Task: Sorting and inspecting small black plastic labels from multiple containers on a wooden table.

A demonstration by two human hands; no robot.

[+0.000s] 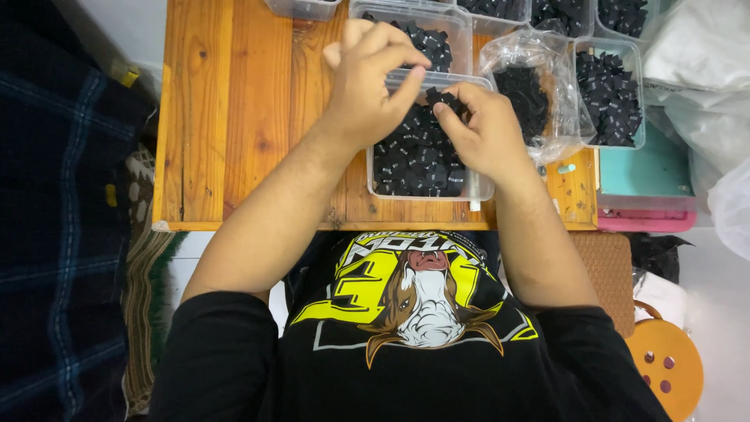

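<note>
clear plastic tub (476,190) of small black fabric tags (414,160) sits at the wooden bench's (234,117) near edge. left hand (367,86) and right hand (484,133) hover over it, fingertips pinched together on a few tags. more tag-filled tubs (613,94) and a crinkled clear bag (531,86) line the far right.

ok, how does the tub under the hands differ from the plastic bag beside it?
The clear tub is a rigid, straight-walled rectangular box; the plastic bag is soft, crumpled and open-mouthed. The tub sits right under both hands, left hand and right hand, whose fingers pinch black labels over it; the bag lies untouched to its right. Both are transparent, rest on the wooden table and hold small black labels.
</note>
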